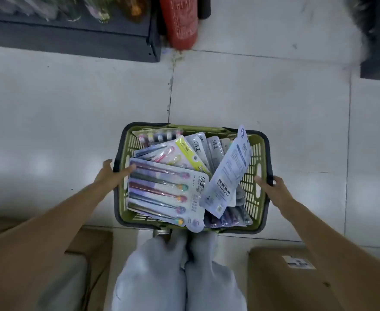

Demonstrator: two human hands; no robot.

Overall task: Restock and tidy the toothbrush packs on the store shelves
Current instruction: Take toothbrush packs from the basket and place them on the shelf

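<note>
A green plastic basket (256, 153) with a dark rim sits on the tiled floor just in front of my feet. It is piled with toothbrush packs. A large multi-brush pack (162, 194) lies on top at the left. A pale blue pack (227, 173) stands tilted, back side up, at the right. A yellow-edged pack (184, 153) lies behind them. My left hand (110, 173) grips the basket's left rim, fingers reaching over onto the big pack. My right hand (272, 187) holds the right rim.
A dark shelf base (72, 39) with blurred goods runs along the top left. A red fire extinguisher (180, 21) stands beside it. Another dark fixture (379, 52) is at the top right. Cardboard boxes (281, 279) sit near my legs on both sides.
</note>
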